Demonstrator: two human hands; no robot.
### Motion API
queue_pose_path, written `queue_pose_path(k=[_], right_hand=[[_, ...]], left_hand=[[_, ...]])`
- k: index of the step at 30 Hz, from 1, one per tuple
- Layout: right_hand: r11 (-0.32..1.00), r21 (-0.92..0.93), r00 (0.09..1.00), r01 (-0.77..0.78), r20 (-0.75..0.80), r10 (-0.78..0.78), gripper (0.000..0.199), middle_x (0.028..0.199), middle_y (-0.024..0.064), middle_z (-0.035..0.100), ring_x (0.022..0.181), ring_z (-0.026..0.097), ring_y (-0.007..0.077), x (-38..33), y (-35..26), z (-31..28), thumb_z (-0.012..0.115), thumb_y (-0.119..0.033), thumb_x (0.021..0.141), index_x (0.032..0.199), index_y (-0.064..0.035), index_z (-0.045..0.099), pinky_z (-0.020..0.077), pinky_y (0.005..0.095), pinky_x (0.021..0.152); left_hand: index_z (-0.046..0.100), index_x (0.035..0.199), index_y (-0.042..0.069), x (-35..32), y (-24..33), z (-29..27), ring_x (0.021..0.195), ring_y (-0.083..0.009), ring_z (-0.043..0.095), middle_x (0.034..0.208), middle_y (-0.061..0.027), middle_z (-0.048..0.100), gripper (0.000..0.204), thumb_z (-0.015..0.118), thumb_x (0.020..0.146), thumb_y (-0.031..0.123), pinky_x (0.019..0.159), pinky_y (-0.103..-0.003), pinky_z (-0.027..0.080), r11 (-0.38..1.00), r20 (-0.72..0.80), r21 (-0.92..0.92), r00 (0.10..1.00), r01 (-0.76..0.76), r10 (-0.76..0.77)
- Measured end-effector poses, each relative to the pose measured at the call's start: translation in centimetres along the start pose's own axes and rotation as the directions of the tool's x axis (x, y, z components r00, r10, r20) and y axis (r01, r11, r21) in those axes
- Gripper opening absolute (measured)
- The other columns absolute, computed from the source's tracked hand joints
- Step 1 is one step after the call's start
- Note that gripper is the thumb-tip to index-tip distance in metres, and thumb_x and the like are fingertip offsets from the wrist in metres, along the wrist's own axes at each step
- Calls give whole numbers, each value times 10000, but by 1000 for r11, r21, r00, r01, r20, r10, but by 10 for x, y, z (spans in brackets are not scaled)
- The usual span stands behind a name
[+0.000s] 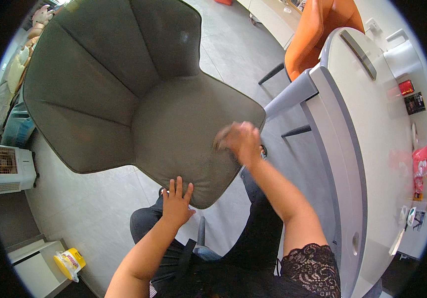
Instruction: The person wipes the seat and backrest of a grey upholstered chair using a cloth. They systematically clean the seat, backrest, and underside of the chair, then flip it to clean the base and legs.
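Observation:
A grey-green padded chair [173, 116] with stitched back panels stands in front of me, its seat corner towards my knees. My left hand [177, 203] rests on the near left edge of the seat, fingers spread out and holding nothing. Over the right part of the seat is my right hand [242, 141], blurred by motion. Its fingers look curled round a small brownish-grey patch that is too smeared to name. Whether this hand touches the seat is hard to tell.
To the right curves a white table [367, 124] with a grey edge, small packets at its far side. Behind it stands an orange chair [312, 37]. At the left are a white air cooler [11, 169] and a yellow tub [69, 263] beside a low cabinet.

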State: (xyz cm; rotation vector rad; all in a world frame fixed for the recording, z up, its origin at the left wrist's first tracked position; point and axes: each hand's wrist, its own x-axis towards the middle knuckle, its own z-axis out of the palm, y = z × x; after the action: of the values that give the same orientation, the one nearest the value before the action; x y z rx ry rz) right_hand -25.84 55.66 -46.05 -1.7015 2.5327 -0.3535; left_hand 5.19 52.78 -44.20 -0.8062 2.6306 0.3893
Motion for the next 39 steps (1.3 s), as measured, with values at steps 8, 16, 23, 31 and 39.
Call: queue_pose_path(k=[8, 16, 23, 31, 39], right_hand=[[762, -55, 753, -645, -212, 623, 311, 1161, 54, 562, 1088, 516, 310, 79, 72, 16, 549, -426, 921, 1146, -241, 657, 465, 473, 881], [782, -167, 790, -601, -275, 548, 341, 1141, 51, 539, 1052, 512, 317, -37, -8, 30, 579, -365, 910, 1215, -215, 605, 471, 475, 841], [903, -50, 885, -427, -230, 406, 424, 1110, 117, 546, 1002, 510, 354, -150, -105, 50, 611, -291, 881, 1296, -208, 580, 453, 466, 784], [933, 272, 966, -236, -38, 255, 324, 1032, 141, 632, 919, 575, 376, -220, -171, 43, 634, -271, 863, 1159, -141, 664, 469, 477, 764], [69, 944, 919, -322, 295, 262, 314, 1014, 72, 683, 915, 636, 185, -184, -169, -61, 634, -240, 903, 1120, -14, 652, 486, 306, 803]], left_hand=[[303, 1498, 199, 1, 2, -4, 1435, -451, 161, 1572, -232, 141, 1029, 844, 647, 402, 1079, -628, 263, 999, 85, -24, 996, 35, -33], [268, 1510, 190, -2, 3, 7, 1439, -453, 150, 1577, -232, 128, 1090, 848, 624, 445, 1091, -617, 263, 999, 56, 33, 998, 38, -40], [248, 1521, 238, -6, 5, 0, 1451, -412, 160, 1597, -186, 99, 1096, 850, 628, 443, 1093, -619, 264, 998, 85, 30, 995, 57, -60], [294, 1507, 265, -31, 2, 7, 1456, -369, 168, 1604, -139, 114, 947, 791, 716, 419, 1080, -658, 248, 993, 25, -90, 997, 73, -71], [546, 1284, -1, -90, 41, -52, 1157, -253, 573, 1223, -159, 611, 547, 617, 931, 411, 975, -407, 449, -197, 306, -940, 944, 278, -127]])
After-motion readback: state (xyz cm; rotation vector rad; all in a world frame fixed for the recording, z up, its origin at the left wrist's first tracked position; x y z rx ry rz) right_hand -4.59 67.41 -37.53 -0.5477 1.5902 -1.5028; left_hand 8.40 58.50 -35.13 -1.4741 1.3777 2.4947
